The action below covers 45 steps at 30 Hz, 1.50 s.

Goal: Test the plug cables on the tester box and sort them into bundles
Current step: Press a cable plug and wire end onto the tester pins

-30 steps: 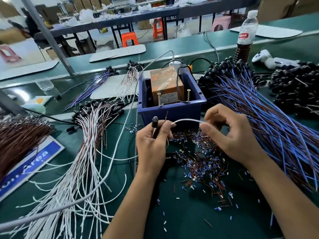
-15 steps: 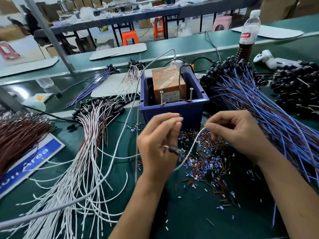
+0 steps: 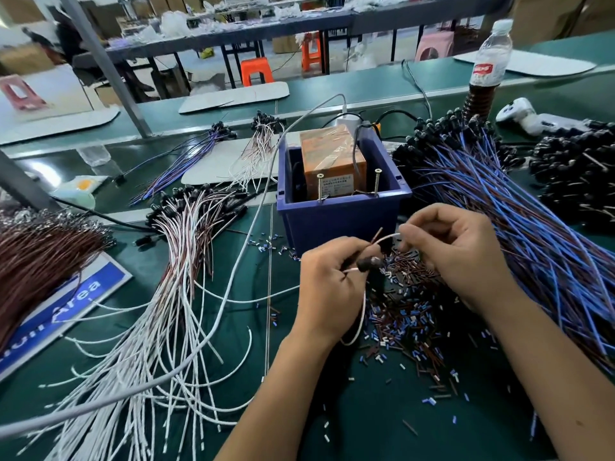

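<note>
Pinching a black barrel plug (image 3: 368,263) between thumb and curled fingers, the left hand (image 3: 327,289) sat just below the blue bin (image 3: 342,217), at about 6 o'clock from it. The plug's white lead (image 3: 361,314) looped down past the left wrist, while its other end arched toward 2 o'clock into the right hand (image 3: 462,257), whose curled fingertips (image 3: 407,231) nipped the wire near its bared brown tip. Inside the bin stood the orange tester box (image 3: 332,161), with two screws (image 3: 320,188) upright on the near rim. White-and-brown cables (image 3: 173,294) fanned out at 9 o'clock, blue-and-brown cables (image 3: 519,227) at 3 o'clock. Cut insulation scraps (image 3: 409,314) littered the green mat (image 3: 366,420) under both hands.
</note>
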Tool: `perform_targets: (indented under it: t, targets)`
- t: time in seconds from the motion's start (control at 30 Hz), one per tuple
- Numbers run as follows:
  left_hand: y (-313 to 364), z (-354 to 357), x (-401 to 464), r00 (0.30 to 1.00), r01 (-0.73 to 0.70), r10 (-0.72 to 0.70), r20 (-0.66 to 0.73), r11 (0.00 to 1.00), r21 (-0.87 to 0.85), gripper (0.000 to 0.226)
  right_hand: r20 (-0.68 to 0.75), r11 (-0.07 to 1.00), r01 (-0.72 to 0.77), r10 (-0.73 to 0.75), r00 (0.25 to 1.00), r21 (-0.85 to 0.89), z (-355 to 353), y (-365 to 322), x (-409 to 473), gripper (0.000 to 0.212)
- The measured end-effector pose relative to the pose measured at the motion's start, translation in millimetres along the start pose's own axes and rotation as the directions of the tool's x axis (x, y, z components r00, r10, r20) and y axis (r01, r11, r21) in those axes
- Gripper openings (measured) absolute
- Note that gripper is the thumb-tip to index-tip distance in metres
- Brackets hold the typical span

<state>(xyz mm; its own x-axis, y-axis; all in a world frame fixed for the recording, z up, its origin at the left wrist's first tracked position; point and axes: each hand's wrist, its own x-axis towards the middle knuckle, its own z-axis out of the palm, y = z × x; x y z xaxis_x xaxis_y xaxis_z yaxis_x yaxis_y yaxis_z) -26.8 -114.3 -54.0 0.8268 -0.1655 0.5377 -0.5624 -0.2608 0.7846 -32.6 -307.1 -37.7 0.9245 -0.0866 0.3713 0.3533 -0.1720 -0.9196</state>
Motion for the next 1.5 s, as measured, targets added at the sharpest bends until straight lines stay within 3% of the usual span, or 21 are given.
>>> perform_targets:
  t: [0.1,0.27,0.5,0.8,1.07,1.17,1.27,1.43,1.5]
  targets:
    - [-0.9,-0.5,0.5,0.995,0.099,-0.098,0.017,0.991,-0.096,0.013,-0.033,0.999,0.0,0.002,0.999,0.05,-2.8,0.5,0.6,0.005]
    - [0.1,0.7,0.9,0.985,0.156,-0.14,0.097,0.969,-0.192,0.014,0.142,0.999,-0.032,0.034,0.989,-0.013,3.4,-0.2,-3.7,0.001]
    - [-1.2,-3.3,0.9,0.975,0.209,-0.218,-0.034,0.96,-0.188,0.018,0.046,0.998,-0.069,0.069,0.997,0.009,6.0,0.2,-3.9,0.015]
    - [2.8,-1.5,-0.3,0.969,0.241,-0.247,0.013,0.934,-0.263,0.02,-0.002,0.996,-0.061,0.061,0.998,0.06,4.5,-1.2,-3.4,0.021]
    - [-0.8,-7.8,-0.7,0.958,0.248,-0.285,-0.046,0.894,-0.375,0.025,-0.108,0.996,-0.06,0.068,0.992,0.071,-13.3,-2.0,2.3,0.021]
    - [6.5,-7.5,-2.1,0.947,0.275,-0.32,-0.022,0.846,-0.456,0.026,0.032,0.993,-0.105,0.103,0.994,0.056,-8.1,-4.2,0.6,0.017]
    - [12.4,-3.7,-2.3,0.925,0.329,-0.38,0.019,0.774,-0.542,0.028,0.159,0.977,-0.146,0.121,0.98,0.155,10.4,-7.3,-3.6,0.022]
    - [16.1,-8.2,-3.0,0.911,0.359,-0.402,0.086,0.675,-0.644,0.026,0.173,0.957,-0.151,0.109,0.979,0.246,29.8,-18.4,-4.0,0.019]
    - [17.4,-10.5,-2.2,0.932,0.305,-0.361,0.044,0.71,-0.635,0.023,0.126,0.947,-0.14,0.107,0.986,0.288,33.8,-21.8,-3.3,0.018]
